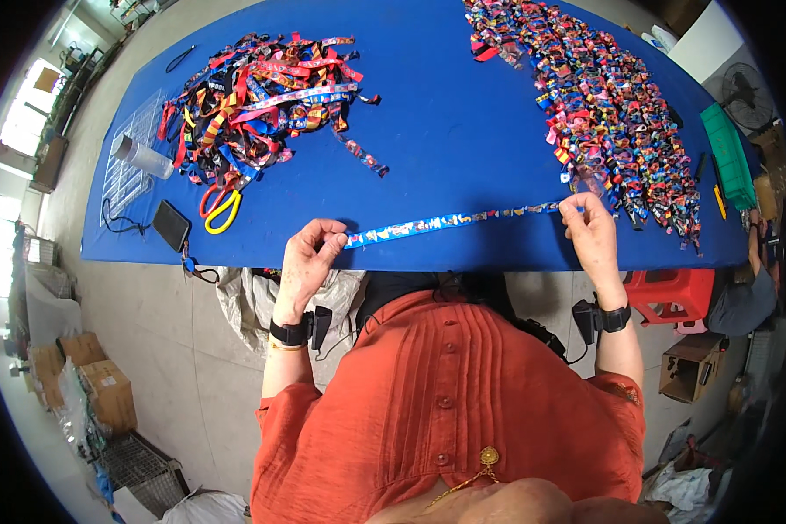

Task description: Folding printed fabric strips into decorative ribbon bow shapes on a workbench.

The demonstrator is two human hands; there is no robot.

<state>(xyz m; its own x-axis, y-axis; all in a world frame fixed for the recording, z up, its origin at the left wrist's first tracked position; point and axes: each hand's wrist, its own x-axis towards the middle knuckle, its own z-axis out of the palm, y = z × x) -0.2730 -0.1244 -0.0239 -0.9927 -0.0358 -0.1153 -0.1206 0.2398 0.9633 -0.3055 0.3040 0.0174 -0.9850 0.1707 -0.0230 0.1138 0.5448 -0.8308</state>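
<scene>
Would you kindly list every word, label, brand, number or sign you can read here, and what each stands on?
None is clear enough to quote.
The ribbon between the left hand and right hand: print too small to read.
The ribbon pile: prints too small and jumbled.
The cardboard box: marks too blurred.

Ribbon strip (410, 229) right of scissors (236, 206)
</scene>
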